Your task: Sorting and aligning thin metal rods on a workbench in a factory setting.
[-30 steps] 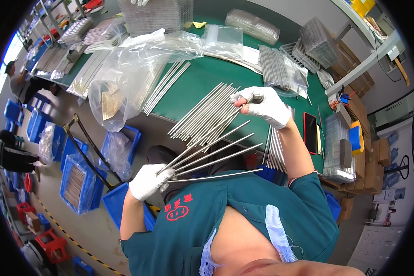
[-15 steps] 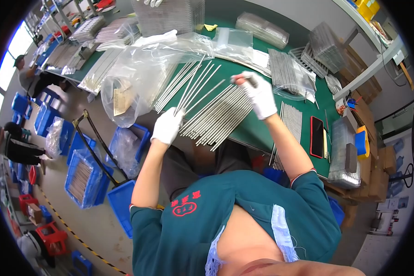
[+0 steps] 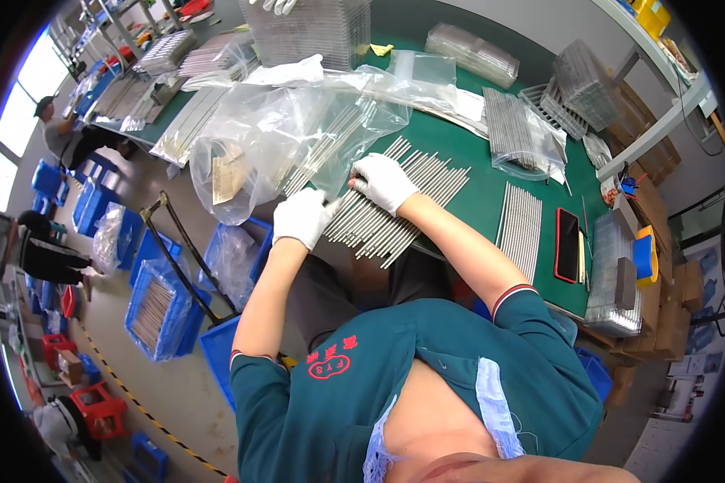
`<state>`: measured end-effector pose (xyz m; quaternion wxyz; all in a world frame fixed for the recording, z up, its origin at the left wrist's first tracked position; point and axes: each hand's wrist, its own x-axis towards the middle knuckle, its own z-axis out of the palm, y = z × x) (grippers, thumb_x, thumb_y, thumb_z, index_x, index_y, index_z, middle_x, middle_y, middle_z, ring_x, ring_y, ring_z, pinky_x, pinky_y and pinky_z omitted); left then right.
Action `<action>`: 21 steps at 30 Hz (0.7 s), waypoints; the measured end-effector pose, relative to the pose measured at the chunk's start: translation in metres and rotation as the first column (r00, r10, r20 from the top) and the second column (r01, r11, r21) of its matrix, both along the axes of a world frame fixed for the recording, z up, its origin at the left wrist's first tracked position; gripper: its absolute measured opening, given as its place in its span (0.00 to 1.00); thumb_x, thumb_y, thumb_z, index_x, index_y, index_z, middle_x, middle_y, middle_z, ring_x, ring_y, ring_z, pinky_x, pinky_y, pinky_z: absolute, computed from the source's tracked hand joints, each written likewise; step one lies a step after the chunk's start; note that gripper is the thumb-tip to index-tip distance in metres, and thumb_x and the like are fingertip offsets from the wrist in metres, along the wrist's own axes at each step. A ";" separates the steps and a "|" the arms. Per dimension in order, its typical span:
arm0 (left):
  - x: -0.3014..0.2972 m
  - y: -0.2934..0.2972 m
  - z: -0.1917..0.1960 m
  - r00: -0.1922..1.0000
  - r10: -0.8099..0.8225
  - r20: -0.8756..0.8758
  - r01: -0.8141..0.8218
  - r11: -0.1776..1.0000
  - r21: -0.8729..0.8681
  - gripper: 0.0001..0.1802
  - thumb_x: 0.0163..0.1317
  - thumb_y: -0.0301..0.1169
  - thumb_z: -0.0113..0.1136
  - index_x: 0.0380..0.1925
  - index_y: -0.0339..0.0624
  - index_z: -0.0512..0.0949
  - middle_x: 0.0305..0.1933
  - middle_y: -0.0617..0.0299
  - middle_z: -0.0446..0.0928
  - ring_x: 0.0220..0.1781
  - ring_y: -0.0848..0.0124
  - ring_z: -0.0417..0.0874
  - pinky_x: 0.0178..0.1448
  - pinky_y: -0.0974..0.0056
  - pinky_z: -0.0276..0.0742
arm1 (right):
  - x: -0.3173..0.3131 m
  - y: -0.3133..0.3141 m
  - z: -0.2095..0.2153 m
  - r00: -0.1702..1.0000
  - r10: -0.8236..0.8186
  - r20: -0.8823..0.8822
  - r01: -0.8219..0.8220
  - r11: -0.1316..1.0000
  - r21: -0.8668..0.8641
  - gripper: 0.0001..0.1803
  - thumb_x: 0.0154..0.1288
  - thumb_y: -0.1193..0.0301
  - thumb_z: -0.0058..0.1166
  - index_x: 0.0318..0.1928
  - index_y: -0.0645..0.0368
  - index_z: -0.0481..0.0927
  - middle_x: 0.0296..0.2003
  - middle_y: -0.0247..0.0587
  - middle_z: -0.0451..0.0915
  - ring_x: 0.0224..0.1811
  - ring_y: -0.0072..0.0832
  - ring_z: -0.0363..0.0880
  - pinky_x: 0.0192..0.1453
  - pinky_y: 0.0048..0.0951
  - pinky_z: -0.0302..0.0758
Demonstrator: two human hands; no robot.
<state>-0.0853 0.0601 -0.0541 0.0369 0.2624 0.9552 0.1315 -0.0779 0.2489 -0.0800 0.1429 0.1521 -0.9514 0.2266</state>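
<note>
My left hand, in a white glove, is closed at the left edge of a pile of thin metal rods on the green table. Its fingers curl inward, and what they hold, if anything, is hidden. My right hand, gloved with bare fingertips showing, lies over the same pile with its fingers bent and drawn together. I cannot make out what is between them. Beyond my left hand, a clear plastic bag partly covers more metal rods.
To the right lie another row of rods, a red-edged phone and a clear plastic tray stack. Bagged rods are farther back. Blue crates and a cart handle stand on the floor at left.
My right hand has come left and down onto the rod pile, near my left hand. The fan of rods that stood out from my left hand no longer shows there. The bag's edge has shifted right.
</note>
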 end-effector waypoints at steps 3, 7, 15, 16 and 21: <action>-0.008 0.001 0.015 0.992 0.086 0.097 -0.084 0.996 -0.026 0.28 0.56 0.57 0.48 0.31 0.43 0.81 0.32 0.51 0.79 0.38 0.56 0.79 0.43 0.56 0.73 | 0.000 0.003 -0.007 1.000 -0.018 0.001 0.018 0.999 -0.045 0.11 0.55 0.62 0.52 0.27 0.56 0.78 0.26 0.43 0.77 0.35 0.40 0.75 0.41 0.38 0.70; -0.021 -0.010 0.010 0.924 -0.015 0.381 -0.127 0.930 0.345 0.29 0.56 0.55 0.51 0.38 0.38 0.79 0.30 0.54 0.80 0.30 0.65 0.81 0.38 0.65 0.74 | 0.004 0.001 -0.007 0.998 -0.062 -0.011 0.062 0.997 -0.044 0.11 0.55 0.62 0.51 0.28 0.55 0.79 0.26 0.44 0.77 0.34 0.39 0.76 0.40 0.38 0.71; -0.040 0.022 0.026 0.758 -0.144 0.636 -0.459 0.575 0.678 0.29 0.62 0.55 0.45 0.34 0.35 0.75 0.23 0.59 0.77 0.18 0.76 0.73 0.19 0.73 0.67 | 0.001 0.002 -0.009 0.997 -0.071 -0.042 0.069 0.996 -0.052 0.11 0.55 0.62 0.52 0.27 0.56 0.80 0.25 0.44 0.77 0.33 0.40 0.76 0.39 0.38 0.71; -0.044 0.026 0.033 0.760 -0.162 0.629 -0.435 0.592 0.678 0.27 0.62 0.53 0.46 0.34 0.35 0.75 0.24 0.59 0.77 0.18 0.76 0.73 0.19 0.73 0.67 | 0.001 0.002 -0.009 0.996 -0.072 -0.043 0.070 0.996 -0.054 0.11 0.55 0.62 0.52 0.27 0.56 0.80 0.25 0.44 0.77 0.33 0.40 0.76 0.39 0.38 0.72; -0.091 0.053 0.064 0.876 -0.264 0.404 -0.221 0.525 0.822 0.19 0.62 0.43 0.50 0.41 0.37 0.76 0.36 0.58 0.77 0.30 0.71 0.80 0.28 0.71 0.75 | 0.003 0.000 -0.007 0.996 -0.090 -0.025 0.088 0.993 -0.077 0.12 0.55 0.61 0.52 0.26 0.56 0.80 0.24 0.45 0.77 0.33 0.40 0.76 0.39 0.39 0.71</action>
